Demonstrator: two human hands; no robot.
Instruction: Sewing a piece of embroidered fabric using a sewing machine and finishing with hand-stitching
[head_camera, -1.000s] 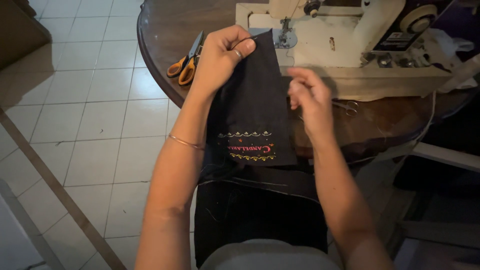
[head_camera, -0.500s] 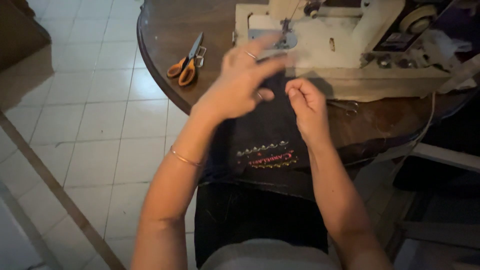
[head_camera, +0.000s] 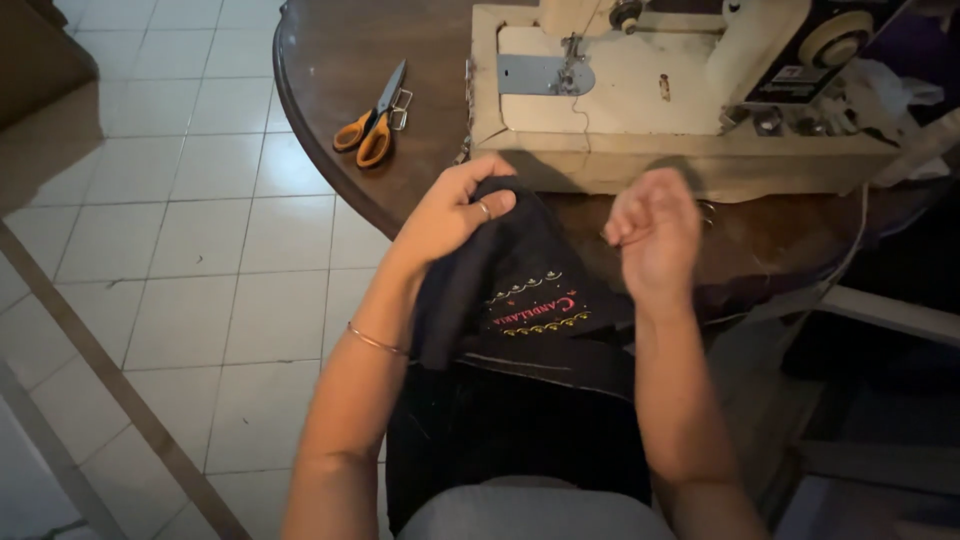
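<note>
My left hand grips the top edge of the dark cloth, fingers curled over the bunched fold, just in front of the sewing machine, my landmark throughout. My right hand hovers in front of the machine's base, to the right of the cloth; its fingers are loosely curled on nothing and it stands apart from the cloth. The cloth hangs from the table edge in front of the machine down over my lap, a stitched label with coloured lettering and small gold marks facing up. Its lower fold shows a pale line of stitching. The machine sits on the round wooden table, its front edge just beyond both hands, its needle plate at the far left of its bed. Orange-handled scissors lie closed on the bare wood to the left of the machine, well apart from my left hand. Between scissors and machine the tabletop is open. Left of the table's curved rim lies tiled floor. A thin bracelet circles my left wrist.
</note>
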